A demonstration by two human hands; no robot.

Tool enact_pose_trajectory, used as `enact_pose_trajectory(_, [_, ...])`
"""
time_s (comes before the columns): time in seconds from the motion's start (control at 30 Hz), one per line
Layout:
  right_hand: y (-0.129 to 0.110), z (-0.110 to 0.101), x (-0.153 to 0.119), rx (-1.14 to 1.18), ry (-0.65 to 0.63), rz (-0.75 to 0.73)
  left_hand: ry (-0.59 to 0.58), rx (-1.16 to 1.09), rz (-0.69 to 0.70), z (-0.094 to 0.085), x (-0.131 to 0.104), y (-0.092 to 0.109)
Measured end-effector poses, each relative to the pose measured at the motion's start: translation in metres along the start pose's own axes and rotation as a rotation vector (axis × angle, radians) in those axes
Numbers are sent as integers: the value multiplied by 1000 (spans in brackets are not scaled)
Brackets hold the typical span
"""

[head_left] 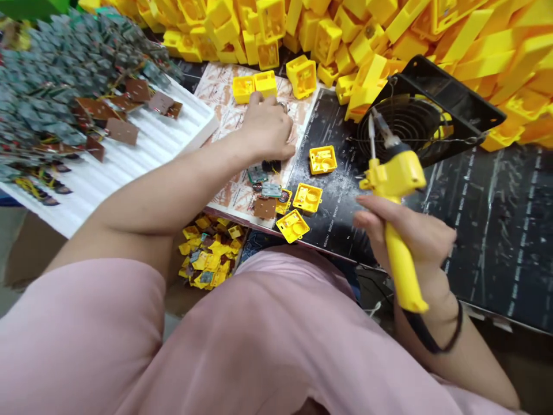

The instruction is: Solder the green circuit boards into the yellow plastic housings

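Observation:
My right hand (pixel 406 236) is wrapped round the handle of a yellow soldering gun (pixel 400 173), its tip pointing up and left near a black fan. My left hand (pixel 268 124) reaches over the patterned board (pixel 220 80), fingertips at two yellow housings (pixel 254 86) that sit side by side; whether it grips one is hidden. Below that hand lie small green circuit boards (pixel 271 189) and a brown board (pixel 264 208). Several open yellow housings, one at the centre (pixel 323 159) and others nearer me (pixel 307 197), rest on the table.
A heap of yellow housings (pixel 324 40) lines the back. The black fan (pixel 449 98) stands at the back right. On the left, a white foam tray (pixel 159 144) bears many wired circuit boards (pixel 64 69). Below the table edge is a box of yellow parts (pixel 211 253).

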State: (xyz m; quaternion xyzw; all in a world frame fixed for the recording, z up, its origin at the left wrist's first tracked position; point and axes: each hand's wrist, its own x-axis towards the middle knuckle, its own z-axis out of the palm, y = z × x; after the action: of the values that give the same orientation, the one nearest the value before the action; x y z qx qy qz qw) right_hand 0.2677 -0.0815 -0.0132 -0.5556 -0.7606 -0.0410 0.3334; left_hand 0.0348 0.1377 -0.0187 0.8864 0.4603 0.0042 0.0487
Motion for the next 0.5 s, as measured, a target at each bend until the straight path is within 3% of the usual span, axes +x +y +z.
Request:
enact_pose_trajectory(0.07, [0,14,19,-32,-35,-118,50,-86,19,11,-4,-1])
enact_pose_trajectory(0.13, [2,31,34,-49,-91,-131,65,-213,43,15,-9,-7])
enact_pose_trajectory(0.33, [16,85,69,-168,-228,67,31,-465,100,10,-27,-24])
enact_pose_trajectory(0.4, [19,91,75,-95,-280,88,-22,-434,152,5,-33,-23])
enact_pose_trajectory(0.5, [20,82,75,60,-383,42,-98,-374,218,-3,-45,-18])
